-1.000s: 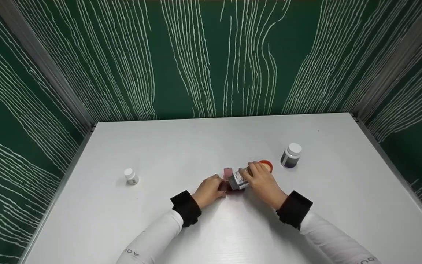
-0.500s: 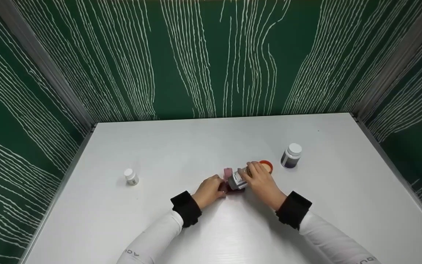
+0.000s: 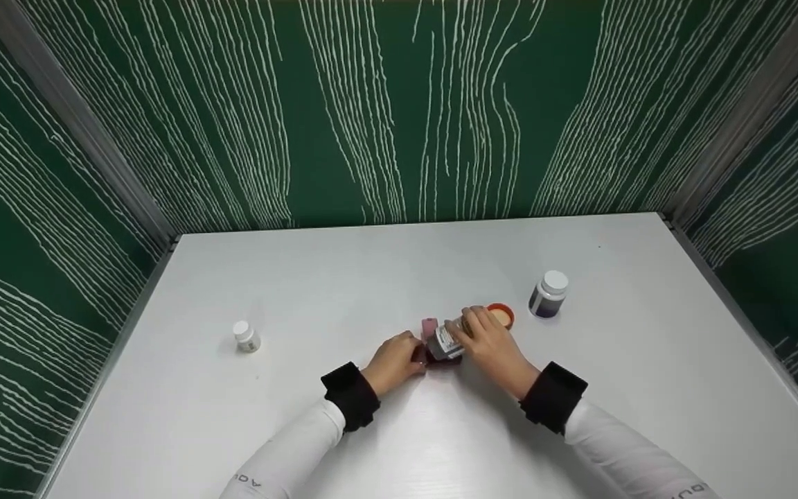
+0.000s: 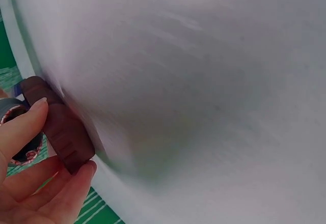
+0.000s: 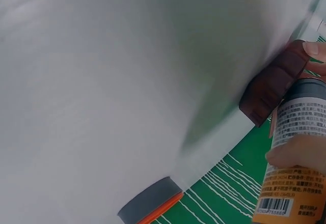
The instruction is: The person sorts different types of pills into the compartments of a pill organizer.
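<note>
My left hand (image 3: 393, 362) grips a dark red-brown, pillbox-like case (image 4: 63, 127) at its near end, thumb on one side and fingertips on the other. A pink flap-like piece (image 3: 429, 324) shows just beyond it in the head view. In my right hand (image 3: 496, 346) is a supplement bottle (image 5: 298, 147) with a grey neck and a white and orange label. The uncapped bottle tips toward the case; its open mouth (image 4: 20, 132) shows reddish and pale bits inside. Fingers and bottle hide much of the case's interior.
An orange-rimmed grey cap (image 5: 150, 201) lies on the white table (image 3: 343, 277) beyond my right hand. A white-capped bottle with a dark purple label (image 3: 548, 294) stands to the right, a small white bottle (image 3: 246, 337) to the left. Green patterned walls (image 3: 343, 138) enclose the table.
My right hand and the tilted bottle have shifted very slightly left. The left hand keeps its grip on the case, and the head view has drifted a little.
</note>
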Demonstrator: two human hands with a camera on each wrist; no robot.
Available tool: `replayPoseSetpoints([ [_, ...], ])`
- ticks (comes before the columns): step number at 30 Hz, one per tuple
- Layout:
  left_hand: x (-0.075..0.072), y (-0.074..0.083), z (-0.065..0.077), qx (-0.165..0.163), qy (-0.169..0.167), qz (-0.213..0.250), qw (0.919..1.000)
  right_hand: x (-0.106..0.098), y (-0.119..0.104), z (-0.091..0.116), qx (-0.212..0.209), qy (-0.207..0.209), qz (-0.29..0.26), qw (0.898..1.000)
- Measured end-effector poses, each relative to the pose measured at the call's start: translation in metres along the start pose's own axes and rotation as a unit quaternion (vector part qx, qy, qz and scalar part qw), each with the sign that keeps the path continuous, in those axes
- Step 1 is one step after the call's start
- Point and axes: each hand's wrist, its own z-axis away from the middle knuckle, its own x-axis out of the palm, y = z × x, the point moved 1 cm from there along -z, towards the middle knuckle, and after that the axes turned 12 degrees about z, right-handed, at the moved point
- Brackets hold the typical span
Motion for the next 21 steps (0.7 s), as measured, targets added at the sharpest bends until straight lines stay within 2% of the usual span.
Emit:
replayPoseSetpoints([
  [9, 0.0007, -0.0007, -0.0021, 0.007, 0.003, -0.013, 0.9999, -0.0019, 0.0002, -0.0026, -0.003, 0.017, -0.001, 1.0],
  [21, 0.0015, -0.0003, -0.0018, -0.006, 0.001, -0.004, 1.0, -0.0017, 0.0008, -0.0014, -0.01, 0.003, -0.002, 1.0],
])
